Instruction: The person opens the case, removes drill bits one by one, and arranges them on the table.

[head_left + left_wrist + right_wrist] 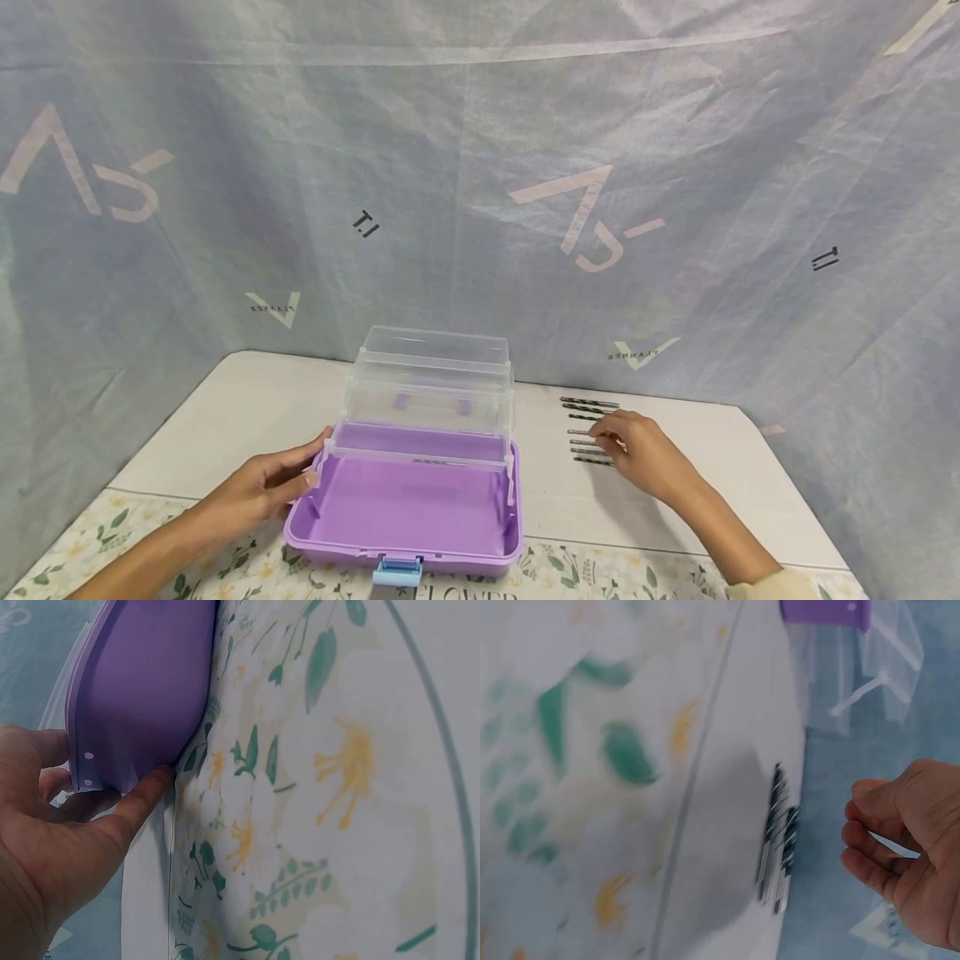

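A purple toolbox (405, 500) stands with its clear lid and trays (435, 367) raised at the back. A light blue latch (397, 571) is at its front. My left hand (258, 487) holds the toolbox's left side; in the left wrist view its thumb (154, 791) presses the purple wall low down. On the right, several drill bits (588, 402) lie in a row. My right hand (637, 450) is over that row, fingers loosely bent, fingertips close above one bit's end. No bit shows between its fingers in the right wrist view.
A white tabletop (285, 400) lies under the toolbox and bits, with a floral cloth (585, 575) along the front. A grey-blue fabric curtain (450, 167) hangs behind the table and at both sides. A small dark item (430, 462) shows at the toolbox's back.
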Demonstrator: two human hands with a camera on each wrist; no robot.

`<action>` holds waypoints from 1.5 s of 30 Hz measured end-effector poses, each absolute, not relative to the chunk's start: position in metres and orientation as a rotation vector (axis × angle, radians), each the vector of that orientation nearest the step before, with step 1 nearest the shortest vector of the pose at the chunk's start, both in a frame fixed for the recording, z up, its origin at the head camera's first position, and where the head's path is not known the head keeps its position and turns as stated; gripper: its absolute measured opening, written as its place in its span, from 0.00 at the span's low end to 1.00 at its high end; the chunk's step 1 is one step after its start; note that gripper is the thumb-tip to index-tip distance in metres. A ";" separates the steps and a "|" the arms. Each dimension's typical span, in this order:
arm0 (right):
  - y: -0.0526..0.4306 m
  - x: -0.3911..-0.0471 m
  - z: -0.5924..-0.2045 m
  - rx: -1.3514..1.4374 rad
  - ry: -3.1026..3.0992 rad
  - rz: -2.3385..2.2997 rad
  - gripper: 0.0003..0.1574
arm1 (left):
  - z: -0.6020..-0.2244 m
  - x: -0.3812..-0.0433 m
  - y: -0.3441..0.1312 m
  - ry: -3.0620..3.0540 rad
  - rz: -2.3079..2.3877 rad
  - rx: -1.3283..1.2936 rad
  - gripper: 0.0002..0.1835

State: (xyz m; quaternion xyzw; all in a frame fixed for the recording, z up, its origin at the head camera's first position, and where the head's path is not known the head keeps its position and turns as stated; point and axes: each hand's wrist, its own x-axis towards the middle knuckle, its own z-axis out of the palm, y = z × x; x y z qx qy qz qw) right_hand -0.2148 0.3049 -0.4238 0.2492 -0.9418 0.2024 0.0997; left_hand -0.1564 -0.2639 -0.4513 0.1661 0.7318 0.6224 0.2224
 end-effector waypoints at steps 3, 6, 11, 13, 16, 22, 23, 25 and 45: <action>0.295 -0.213 -0.415 0.778 -2.756 0.611 0.13 | -0.451 -0.157 -0.264 2.022 1.719 0.460 0.41; 0.283 -0.211 -0.409 0.825 -2.712 0.608 0.15 | -0.451 -0.157 -0.264 2.024 1.715 0.457 0.41; 0.262 -0.208 -0.397 0.879 -2.642 0.619 0.17 | -0.452 -0.157 -0.264 2.017 1.707 0.441 0.41; 0.253 -0.206 -0.393 0.898 -2.626 0.625 0.17 | -0.452 -0.157 -0.264 2.015 1.707 0.434 0.41; 0.238 -0.204 -0.387 0.927 -2.612 0.625 0.17 | -0.452 -0.157 -0.264 2.014 1.711 0.438 0.41; 0.212 -0.201 -0.383 1.011 -2.587 0.628 0.14 | -0.452 -0.157 -0.265 2.015 1.716 0.461 0.41; 0.208 -0.201 -0.382 1.029 -2.582 0.627 0.14 | -0.452 -0.157 -0.265 2.014 1.716 0.461 0.40; 0.201 -0.199 -0.382 1.054 -2.584 0.634 0.13 | -0.453 -0.157 -0.266 2.013 1.717 0.461 0.40; 0.146 -0.181 -0.394 1.187 -2.641 0.651 0.09 | -0.452 -0.157 -0.265 2.021 1.701 0.455 0.41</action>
